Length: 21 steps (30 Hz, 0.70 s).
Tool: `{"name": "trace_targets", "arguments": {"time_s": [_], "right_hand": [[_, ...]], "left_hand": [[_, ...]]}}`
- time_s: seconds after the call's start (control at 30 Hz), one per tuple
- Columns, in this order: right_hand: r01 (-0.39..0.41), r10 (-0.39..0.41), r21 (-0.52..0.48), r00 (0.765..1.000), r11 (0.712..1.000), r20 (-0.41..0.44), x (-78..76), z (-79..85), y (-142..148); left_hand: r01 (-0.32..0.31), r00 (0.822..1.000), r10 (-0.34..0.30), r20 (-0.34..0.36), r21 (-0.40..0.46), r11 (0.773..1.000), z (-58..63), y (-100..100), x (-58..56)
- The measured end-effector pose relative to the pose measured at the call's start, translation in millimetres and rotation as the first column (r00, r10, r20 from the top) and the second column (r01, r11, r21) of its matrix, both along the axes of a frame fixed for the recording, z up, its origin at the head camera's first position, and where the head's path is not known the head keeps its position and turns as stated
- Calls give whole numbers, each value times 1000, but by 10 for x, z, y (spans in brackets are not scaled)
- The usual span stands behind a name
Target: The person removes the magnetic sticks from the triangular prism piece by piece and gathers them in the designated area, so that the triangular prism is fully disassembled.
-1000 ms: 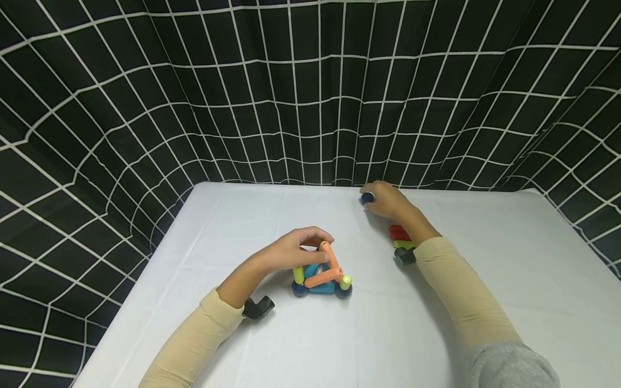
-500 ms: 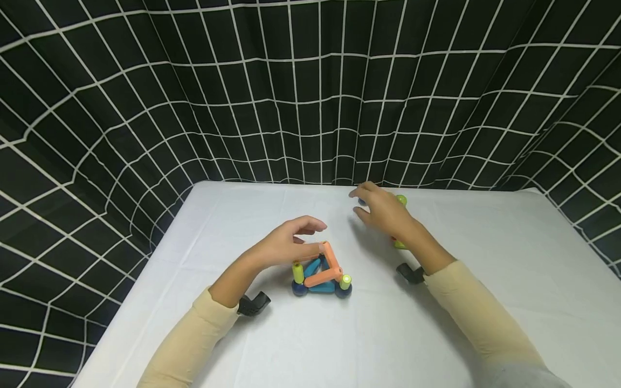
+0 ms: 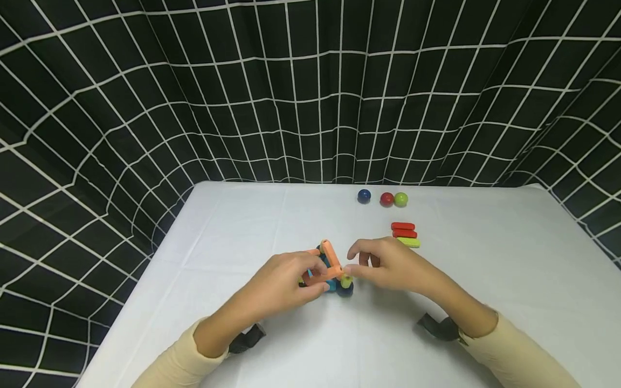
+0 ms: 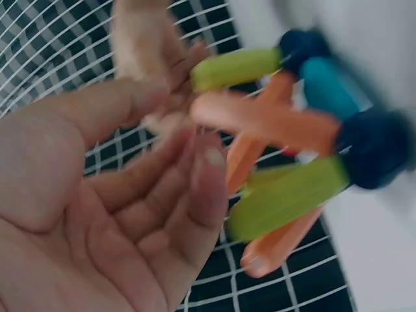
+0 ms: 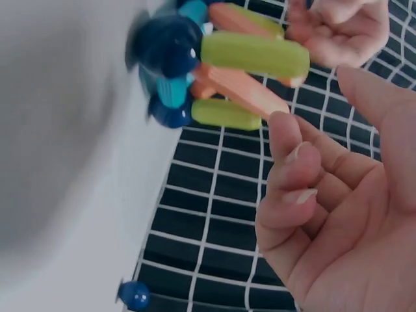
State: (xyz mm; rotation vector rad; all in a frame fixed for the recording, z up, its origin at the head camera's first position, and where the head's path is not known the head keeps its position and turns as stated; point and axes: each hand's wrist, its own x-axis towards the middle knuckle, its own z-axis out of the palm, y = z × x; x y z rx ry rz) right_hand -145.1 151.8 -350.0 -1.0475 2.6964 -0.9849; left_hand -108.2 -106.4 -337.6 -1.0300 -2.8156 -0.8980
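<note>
A small structure of toy building rods and balls stands mid-table, with orange rods (image 3: 332, 253), yellow-green rods (image 5: 253, 55), blue rods (image 4: 331, 84) and dark blue balls (image 5: 166, 45). My left hand (image 3: 286, 280) is at its left front, fingers loosely bent around the near orange rod's side in the head view; the left wrist view has thumb and fingertips apart, with no rod pinched between them. From the right, my right hand (image 3: 388, 264) reaches toward the front corner, its fingertips right by an orange rod's end (image 5: 276, 107). Its thumb and fingers are spread.
Toward the back edge of the white table (image 3: 233, 215) lie a blue ball (image 3: 364, 196), a red ball (image 3: 386, 199) and a green ball (image 3: 400, 199). Red rods (image 3: 404, 230) and a yellow-green rod (image 3: 409, 242) lie behind the right hand. A black grid curtain (image 3: 320, 108) surrounds the table.
My right hand has let go of the blue ball at the back and come forward to the structure. The left hand has shifted from its top toward the front.
</note>
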Motion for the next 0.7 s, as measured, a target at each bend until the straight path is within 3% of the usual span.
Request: {"name": "trace_targets", "arguments": {"time_s": [0.13, 0.2, 0.37, 0.57, 0.7], "right_hand": [[-13, 16, 44, 998, 999, -67, 71, -67, -47], [-28, 32, 42, 996, 999, -80, 97, -97, -69], [-37, 39, 22, 995, 999, -88, 161, -130, -80], [31, -15, 139, 993, 990, -115, 204, -111, -59], [27, 1, 179, 989, 983, -151, 189, -181, -70]], "left_hand": [[-38, 988, 27, -151, -71, 997, -153, 105, 47], [-47, 981, 30, -190, -86, 995, -211, 157, 49], [-22, 987, 1, -158, -131, 991, -313, 255, 52], [-15, 989, -8, -151, -150, 989, -408, 306, 42], [-2, 986, -23, -165, -154, 988, -490, 334, 27]]}}
